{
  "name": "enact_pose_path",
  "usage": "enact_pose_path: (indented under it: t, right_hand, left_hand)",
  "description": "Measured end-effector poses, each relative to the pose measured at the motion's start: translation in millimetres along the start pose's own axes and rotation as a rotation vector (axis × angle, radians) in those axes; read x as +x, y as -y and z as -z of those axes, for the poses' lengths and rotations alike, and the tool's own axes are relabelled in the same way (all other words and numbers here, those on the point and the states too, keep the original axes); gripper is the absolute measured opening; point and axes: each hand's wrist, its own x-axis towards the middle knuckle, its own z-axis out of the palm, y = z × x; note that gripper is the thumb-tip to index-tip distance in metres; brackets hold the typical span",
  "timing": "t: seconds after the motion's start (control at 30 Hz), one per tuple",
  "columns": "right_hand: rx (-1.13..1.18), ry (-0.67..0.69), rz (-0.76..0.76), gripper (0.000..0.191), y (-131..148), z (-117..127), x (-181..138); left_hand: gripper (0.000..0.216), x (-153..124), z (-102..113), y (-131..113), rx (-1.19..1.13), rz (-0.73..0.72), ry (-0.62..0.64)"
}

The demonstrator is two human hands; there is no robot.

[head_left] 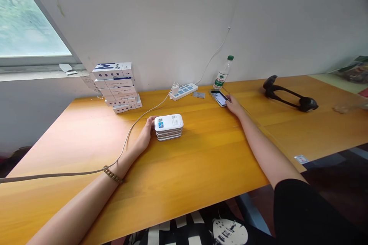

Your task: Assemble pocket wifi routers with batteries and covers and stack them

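My left hand rests against the left end of a stack of flat white rounded boxes, its fingers curled around that end. The top box carries a QR code and a blue label. Farther back on the orange wooden table, my right hand has its fingertips on the lower edge of a black-framed smartphone, which lies flat with its screen lit. Part of the area beside the phone is blurred out.
A tall, uneven pile of white boxes stands by the wall. Behind it are a white power strip with a plugged-in charger, a trailing cable and a water bottle. A black curved object lies on the adjoining table to the right.
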Motion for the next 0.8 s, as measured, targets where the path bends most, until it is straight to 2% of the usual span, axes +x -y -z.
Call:
enact_pose_path:
  t: [0.47,0.6,0.8]
  right_hand:
    - [-0.063,-0.020,0.052,0.038,7.3,1.2,-7.3]
    - [-0.093,-0.030,0.020,0.040,7.6,2.3,-6.2]
    - [-0.138,-0.051,-0.024,0.031,7.0,5.0,-4.3]
  left_hand:
    - [0.079,-3.3,-3.5,-8.8,0.031,0.004,-0.004]
    - [0.079,-3.2,-4.0,-9.1,0.027,0.007,-0.008]
    - [0.081,-1.4,-3.8,-6.4,0.001,0.011,-0.011]
